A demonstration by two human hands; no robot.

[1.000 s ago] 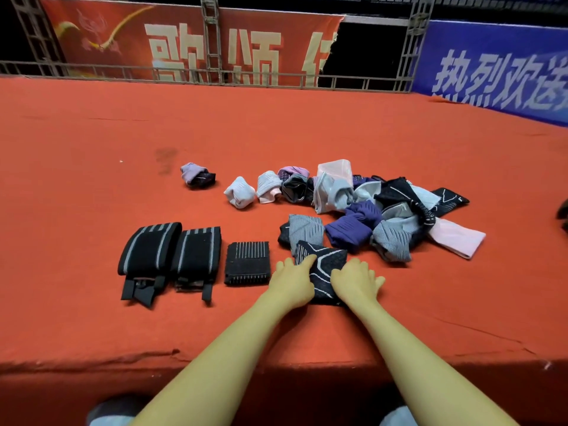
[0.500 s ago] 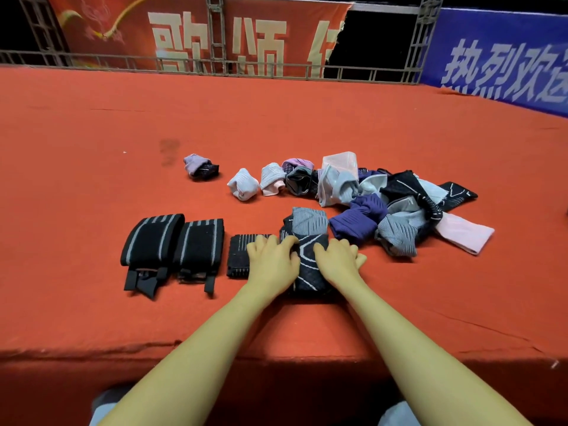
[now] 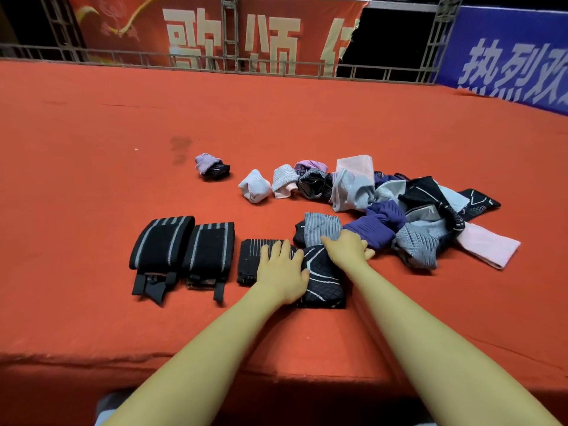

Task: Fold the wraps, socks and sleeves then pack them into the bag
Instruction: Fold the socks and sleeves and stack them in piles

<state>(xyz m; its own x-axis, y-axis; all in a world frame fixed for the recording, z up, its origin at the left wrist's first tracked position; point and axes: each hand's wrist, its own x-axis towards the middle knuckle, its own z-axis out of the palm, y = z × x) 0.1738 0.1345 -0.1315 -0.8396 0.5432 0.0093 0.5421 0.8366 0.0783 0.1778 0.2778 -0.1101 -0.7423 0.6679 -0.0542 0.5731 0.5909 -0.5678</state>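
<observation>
As the folded black sleeve with thin white lines (image 3: 322,279) slides leftward across the orange-red cloth tabletop (image 3: 92,179), it now lies edge to edge with the small black ribbed folded piece (image 3: 250,261), whereas a second ago it sat well to the right, apart from that row. The left hand (image 3: 281,273) lies flat, fingers straight, spanning the seam between the two pieces and pressing down; its grip closes round nothing. The right hand (image 3: 347,247) has moved up off the sleeve toward the loose heap of grey, purple, black and pink garments (image 3: 408,210), its fingers resting spread on a grey striped piece (image 3: 322,230); whether it pinches the cloth I cannot tell. Left of the ribbed piece lie two rolled black wraps with grey stripes (image 3: 184,247), side by side and touching. So one more item seems done and lined up, and the right hand looks set to take the next from the heap. Several balled socks (image 3: 255,189) sit farther back. No bag is in view, so packing appears some way off.
</observation>
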